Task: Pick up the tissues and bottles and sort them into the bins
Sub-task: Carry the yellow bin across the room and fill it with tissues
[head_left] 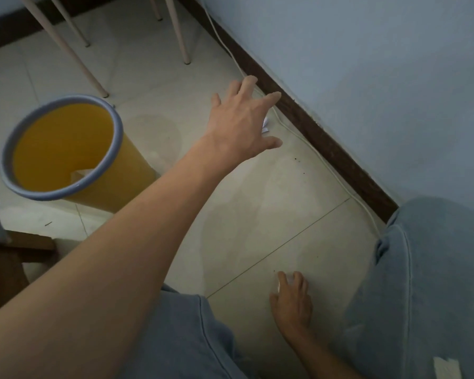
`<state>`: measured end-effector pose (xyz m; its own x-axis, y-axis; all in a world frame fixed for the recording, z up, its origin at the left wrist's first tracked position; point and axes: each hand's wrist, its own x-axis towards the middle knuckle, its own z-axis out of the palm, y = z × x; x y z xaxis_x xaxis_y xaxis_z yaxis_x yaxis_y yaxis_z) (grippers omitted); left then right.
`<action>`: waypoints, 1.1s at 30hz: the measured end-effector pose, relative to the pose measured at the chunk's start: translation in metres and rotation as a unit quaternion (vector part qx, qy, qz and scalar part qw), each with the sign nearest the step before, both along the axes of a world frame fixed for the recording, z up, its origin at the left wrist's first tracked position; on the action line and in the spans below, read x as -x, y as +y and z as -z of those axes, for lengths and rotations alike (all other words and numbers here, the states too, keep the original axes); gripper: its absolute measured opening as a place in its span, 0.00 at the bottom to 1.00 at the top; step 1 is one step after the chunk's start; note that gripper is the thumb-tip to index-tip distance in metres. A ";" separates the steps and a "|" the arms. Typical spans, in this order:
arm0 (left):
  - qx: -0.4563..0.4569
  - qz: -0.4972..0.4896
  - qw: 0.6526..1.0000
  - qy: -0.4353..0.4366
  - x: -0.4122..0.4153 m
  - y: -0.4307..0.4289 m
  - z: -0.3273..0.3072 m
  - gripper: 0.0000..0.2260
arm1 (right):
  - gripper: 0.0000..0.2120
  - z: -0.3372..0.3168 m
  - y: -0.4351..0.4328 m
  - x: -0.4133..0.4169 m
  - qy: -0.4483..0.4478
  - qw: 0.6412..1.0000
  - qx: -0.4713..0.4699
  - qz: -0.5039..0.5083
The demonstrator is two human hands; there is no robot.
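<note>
1. A pale tiled floor (pixel 257 214) meets a blue wall (pixel 367 77) at a dark skirting board (pixel 312 127).
2. A yellow plastic bin with a blue rim (pixel 118 124) stands at the left.
3. The left hand (pixel 241 124), fingers splayed and empty, hovers over a crumpled white tissue (pixel 266 124), which peeks out on its skirting side. This is the nearer hand.
4. The right hand (pixel 292 299) rests low on the floor; I cannot tell what it grasps, if anything.

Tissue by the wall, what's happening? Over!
Left hand open, fingers spread over small white crumpled tissue. Right hand on floor. White cable beside it.
</note>
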<state>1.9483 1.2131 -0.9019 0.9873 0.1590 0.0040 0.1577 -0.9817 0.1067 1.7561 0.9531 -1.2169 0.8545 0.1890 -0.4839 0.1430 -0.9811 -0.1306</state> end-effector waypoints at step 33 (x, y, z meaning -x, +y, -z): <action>-0.009 -0.055 0.998 0.038 0.014 0.020 -0.004 0.42 | 0.14 -0.134 0.074 -0.156 -0.169 0.924 -0.326 0.109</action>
<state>1.9348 1.2335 -0.8978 0.9611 0.2679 -0.0671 0.2726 -0.9594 0.0732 1.9117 1.0273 -1.0834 0.9880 0.1523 -0.0266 0.0924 -0.7198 -0.6880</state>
